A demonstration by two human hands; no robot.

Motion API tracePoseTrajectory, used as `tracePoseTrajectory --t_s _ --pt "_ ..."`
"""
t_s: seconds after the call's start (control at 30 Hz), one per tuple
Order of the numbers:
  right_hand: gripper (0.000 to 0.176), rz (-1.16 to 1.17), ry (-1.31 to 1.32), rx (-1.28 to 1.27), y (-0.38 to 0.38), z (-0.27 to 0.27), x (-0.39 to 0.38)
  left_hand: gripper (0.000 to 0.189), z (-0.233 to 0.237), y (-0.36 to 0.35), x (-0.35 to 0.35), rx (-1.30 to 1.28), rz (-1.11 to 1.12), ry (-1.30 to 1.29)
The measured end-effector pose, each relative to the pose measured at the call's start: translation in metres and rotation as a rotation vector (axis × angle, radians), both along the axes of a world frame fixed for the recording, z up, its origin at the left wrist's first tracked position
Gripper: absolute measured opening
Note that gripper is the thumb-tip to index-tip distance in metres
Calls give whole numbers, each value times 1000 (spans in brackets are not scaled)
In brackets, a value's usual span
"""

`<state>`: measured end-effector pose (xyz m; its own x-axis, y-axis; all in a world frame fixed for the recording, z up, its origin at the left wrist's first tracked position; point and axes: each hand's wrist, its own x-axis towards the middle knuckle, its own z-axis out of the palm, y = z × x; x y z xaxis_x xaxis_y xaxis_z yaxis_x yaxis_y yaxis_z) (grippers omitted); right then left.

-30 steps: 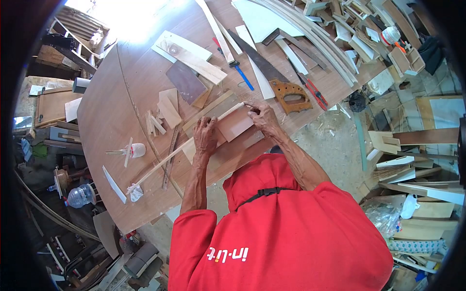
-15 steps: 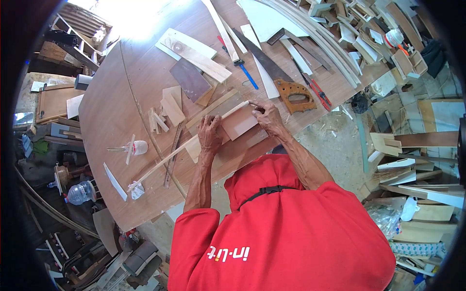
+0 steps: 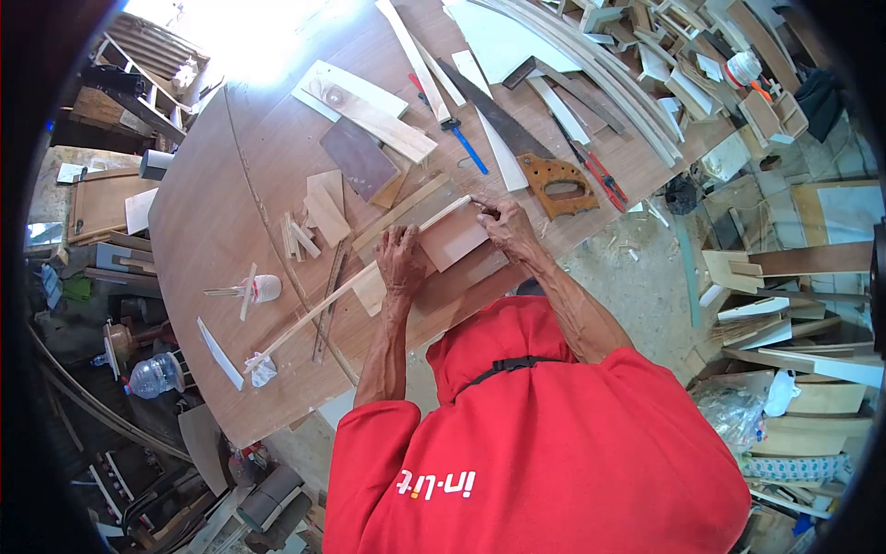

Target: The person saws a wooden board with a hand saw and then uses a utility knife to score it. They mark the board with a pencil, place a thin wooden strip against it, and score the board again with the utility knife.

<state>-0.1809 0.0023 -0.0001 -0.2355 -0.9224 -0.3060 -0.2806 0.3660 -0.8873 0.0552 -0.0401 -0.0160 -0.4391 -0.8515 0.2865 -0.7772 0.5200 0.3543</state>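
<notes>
At a brown wooden worktable [image 3: 203,249], the left hand [image 3: 401,258] lies with bent fingers over a long, thin, pale wooden strip [image 3: 318,307], while the right hand [image 3: 505,228] has its fingers closed around the strip's upper end. The strip slants across the table beside a flat, pinkish-brown rectangular panel [image 3: 454,238] between the hands. A handsaw with a brown wooden handle [image 3: 556,185] lies near the right hand; a crumpled white plastic piece [image 3: 263,370] sits by the strip's lower end.
</notes>
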Motion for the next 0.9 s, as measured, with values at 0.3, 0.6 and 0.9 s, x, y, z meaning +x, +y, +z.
tracePoseTrajectory --t_s 0.3,0.6,0.9 --pt "42 23 83 -95 1 -1 1 39 0 -1 4 -21 -53 82" --pt "44 58 52 -23 -2 4 -3 24 9 -1 -5 11 -10 84" --pt "43 55 64 -37 -3 0 -4 25 3 0 -5 26 -18 129"
